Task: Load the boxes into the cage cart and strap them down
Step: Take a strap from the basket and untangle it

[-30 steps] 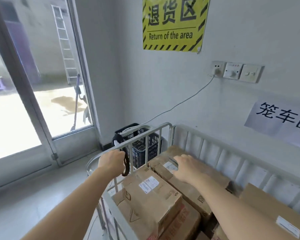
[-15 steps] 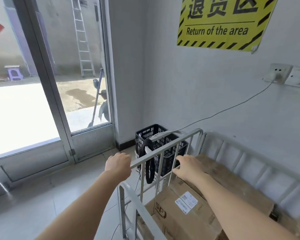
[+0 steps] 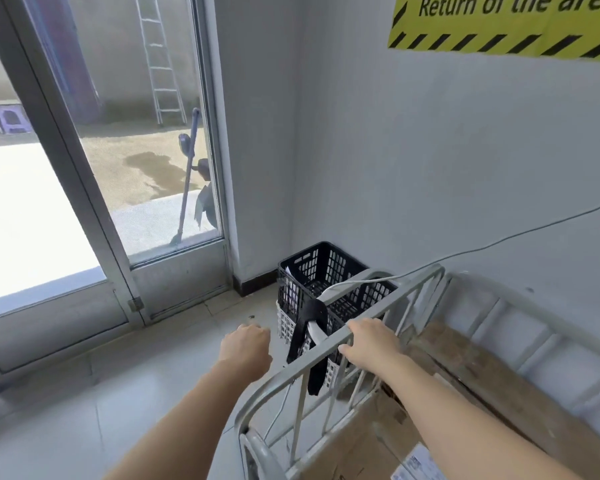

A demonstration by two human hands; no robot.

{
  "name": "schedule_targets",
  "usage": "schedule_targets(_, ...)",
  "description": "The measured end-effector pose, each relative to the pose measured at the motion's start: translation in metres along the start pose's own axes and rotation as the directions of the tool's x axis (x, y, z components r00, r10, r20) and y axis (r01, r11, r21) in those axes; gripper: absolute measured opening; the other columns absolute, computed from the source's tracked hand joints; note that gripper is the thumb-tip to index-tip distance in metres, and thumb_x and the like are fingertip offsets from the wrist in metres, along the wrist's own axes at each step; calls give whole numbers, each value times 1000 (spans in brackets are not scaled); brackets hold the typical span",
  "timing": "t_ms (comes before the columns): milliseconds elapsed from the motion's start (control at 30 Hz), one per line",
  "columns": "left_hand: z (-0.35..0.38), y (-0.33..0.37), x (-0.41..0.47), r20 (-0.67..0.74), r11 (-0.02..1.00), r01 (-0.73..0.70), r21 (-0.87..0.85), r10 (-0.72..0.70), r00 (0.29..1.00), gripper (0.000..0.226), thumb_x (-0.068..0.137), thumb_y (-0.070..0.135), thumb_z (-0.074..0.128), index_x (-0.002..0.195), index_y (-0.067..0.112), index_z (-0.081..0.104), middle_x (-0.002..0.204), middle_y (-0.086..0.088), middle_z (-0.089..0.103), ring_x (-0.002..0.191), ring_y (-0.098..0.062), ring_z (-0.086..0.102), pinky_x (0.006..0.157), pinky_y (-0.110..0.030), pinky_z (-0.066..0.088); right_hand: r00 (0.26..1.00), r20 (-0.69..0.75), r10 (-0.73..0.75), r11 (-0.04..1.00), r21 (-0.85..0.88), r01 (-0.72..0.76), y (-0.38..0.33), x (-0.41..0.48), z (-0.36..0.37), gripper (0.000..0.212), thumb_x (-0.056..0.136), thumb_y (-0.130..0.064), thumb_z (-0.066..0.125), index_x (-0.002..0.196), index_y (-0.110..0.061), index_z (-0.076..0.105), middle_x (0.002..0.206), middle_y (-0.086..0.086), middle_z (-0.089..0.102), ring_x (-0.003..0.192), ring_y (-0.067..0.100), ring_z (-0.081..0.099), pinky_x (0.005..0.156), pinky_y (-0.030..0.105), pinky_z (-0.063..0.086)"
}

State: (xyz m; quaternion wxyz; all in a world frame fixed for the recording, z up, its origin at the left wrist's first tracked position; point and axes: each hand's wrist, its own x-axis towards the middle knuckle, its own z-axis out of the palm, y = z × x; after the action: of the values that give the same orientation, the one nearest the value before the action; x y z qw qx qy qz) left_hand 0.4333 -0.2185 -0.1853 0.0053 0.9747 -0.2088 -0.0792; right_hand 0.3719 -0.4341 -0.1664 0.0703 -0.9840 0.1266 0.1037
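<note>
From my feed: cart (image 3: 409,292) is pale grey, strap (image 3: 312,310) black, boxes (image 3: 492,379) brown, crate (image 3: 326,261) black with a grid of holes, sign (image 3: 499,29) yellow with black diagonal stripes, stool (image 3: 9,116) purple.

The right hand (image 3: 371,348) grips the cage cart (image 3: 413,292) by its top rail, beside a hanging black strap (image 3: 309,327). The left hand (image 3: 246,348), fingers curled, hovers above the floor. Cardboard boxes (image 3: 499,386) lie inside.
</note>
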Motion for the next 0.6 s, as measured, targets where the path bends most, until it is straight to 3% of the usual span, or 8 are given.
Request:
schedule_targets(267,34,4,95,137,992,-106,-65,114,984,30,91,30,58,115,12,55,117,-5,59,116,-26,53,91,-36,43,995,71,66,998,-7,-66,-8,79,27,46,95,-42,52,133,-16,51,131,5,55,123,26,49,96,37,44)
schedule_targets(400,46,11,140,201,975,-159,-152,188,961,43,91,33,58,128,15,46,125,-4,55,119,-26,50,92,-37,43,987,121,109,993,26,-113,-13,114,42,41,96,-40,53,127,-14,53,126,5,56,123,26,50,90,34,43)
schedule_targets(600,63,21,193,212,886,-262,-383,361,908,69,85,10,54,147,20,23,141,-1,43,119,-27,50,88,-41,49,960,206,189,969,120,-217,-19,161,64,35,93,-22,57,126,-17,50,128,4,56,120,27,53,92,38,48)
